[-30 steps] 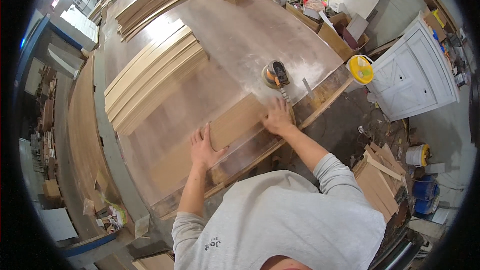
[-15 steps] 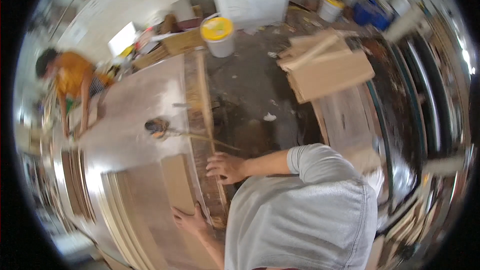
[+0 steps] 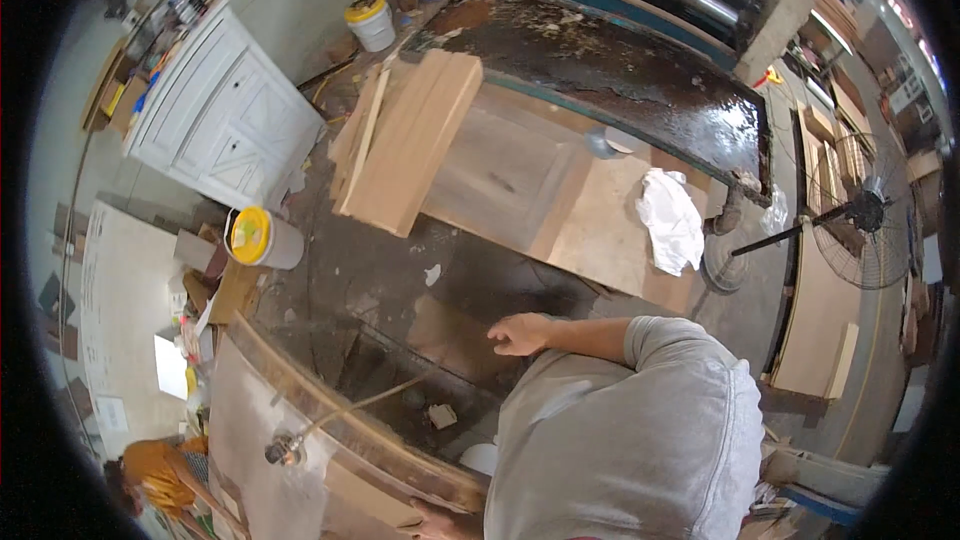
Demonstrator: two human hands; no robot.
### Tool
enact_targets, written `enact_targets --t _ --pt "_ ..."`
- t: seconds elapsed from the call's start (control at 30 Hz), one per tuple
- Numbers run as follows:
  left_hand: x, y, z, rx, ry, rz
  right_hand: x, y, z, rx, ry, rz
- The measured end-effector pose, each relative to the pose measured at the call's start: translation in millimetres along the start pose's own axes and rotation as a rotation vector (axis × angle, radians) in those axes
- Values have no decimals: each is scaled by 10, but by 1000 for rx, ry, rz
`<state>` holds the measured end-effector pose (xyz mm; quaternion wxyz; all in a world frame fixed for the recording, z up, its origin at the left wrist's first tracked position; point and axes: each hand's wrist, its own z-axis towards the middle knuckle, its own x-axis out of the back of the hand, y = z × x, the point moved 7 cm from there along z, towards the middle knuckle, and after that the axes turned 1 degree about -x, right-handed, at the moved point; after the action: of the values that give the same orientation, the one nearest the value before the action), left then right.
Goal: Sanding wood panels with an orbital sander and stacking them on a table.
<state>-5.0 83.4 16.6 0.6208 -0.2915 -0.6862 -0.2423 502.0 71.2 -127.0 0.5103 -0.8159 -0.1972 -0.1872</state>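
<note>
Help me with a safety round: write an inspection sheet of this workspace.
Surface: table partly in view, pale patch around the sander.
Job's things: plank on the table, near its edge.
Clutter: pale scraps on the floor; boards piled unevenly.
Hands: left hand at the plank's end, grip unclear; right hand holding nothing visible.
Cables: hose crosses the table's edge.
Surroundings: white cabinet, lidded bucket, fan, co-worker.
</note>
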Motion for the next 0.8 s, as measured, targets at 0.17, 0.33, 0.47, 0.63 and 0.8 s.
enact_targets --t 0.17,0.33,0.47,0.63,0.8 --pt "229 384 -332 -23 -188 88 169 387 -66 25 -139 10" --pt "551 1300 -832 -361 -104 21 881 802 -207 -76 -1 -4" --pt "335 2025 -1018 -540 -56 30 1155 1526 -366 -135 304 111" --pt "50 2570 -1200 -657 -31 62 1273 1845 -668 -323 147 16" --pt "-5 2748 -1237 -697 -12 61 1271 1885 -944 -442 155 145"
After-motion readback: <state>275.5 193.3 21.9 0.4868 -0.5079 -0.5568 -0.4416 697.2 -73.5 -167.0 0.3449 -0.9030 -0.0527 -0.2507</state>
